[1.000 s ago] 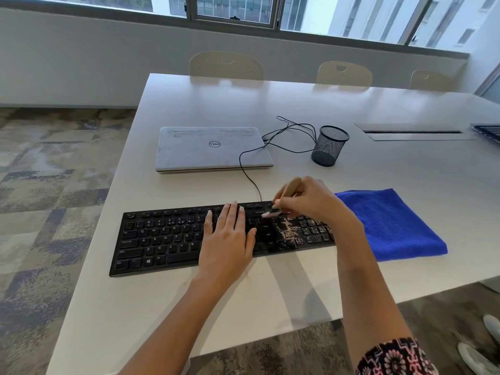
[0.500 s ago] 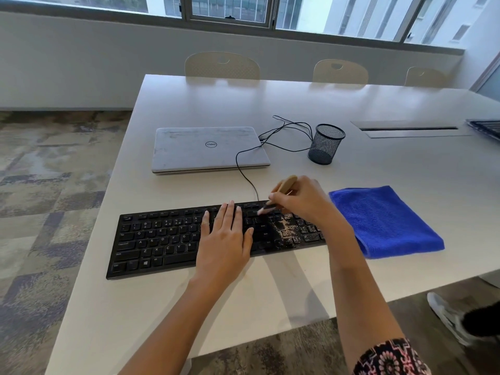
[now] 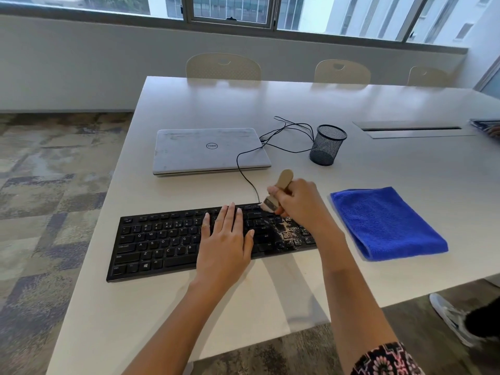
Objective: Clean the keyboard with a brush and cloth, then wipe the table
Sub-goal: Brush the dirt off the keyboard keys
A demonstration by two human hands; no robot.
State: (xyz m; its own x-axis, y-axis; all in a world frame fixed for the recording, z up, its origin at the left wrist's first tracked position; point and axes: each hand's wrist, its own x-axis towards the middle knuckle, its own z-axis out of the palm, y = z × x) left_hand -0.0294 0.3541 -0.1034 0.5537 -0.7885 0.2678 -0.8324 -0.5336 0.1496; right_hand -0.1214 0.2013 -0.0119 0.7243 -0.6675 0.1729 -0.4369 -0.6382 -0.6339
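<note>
The right hand (image 3: 300, 204) gripped the brush (image 3: 276, 194) on the dusty keyboard (image 3: 162, 242) while the left hand (image 3: 224, 239) lay flat, fingers straight.

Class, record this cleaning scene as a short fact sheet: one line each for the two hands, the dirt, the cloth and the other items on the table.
Left: left hand flat on the keyboard, fingers straight
Right: right hand grips the brush, bristles at the keyboard's top row
Dirt: pale crumbs on the right-end keys
Cloth: blue cloth folded on the table, right of the keyboard, untouched
Others: closed laptop, mesh pen cup, black cable
</note>
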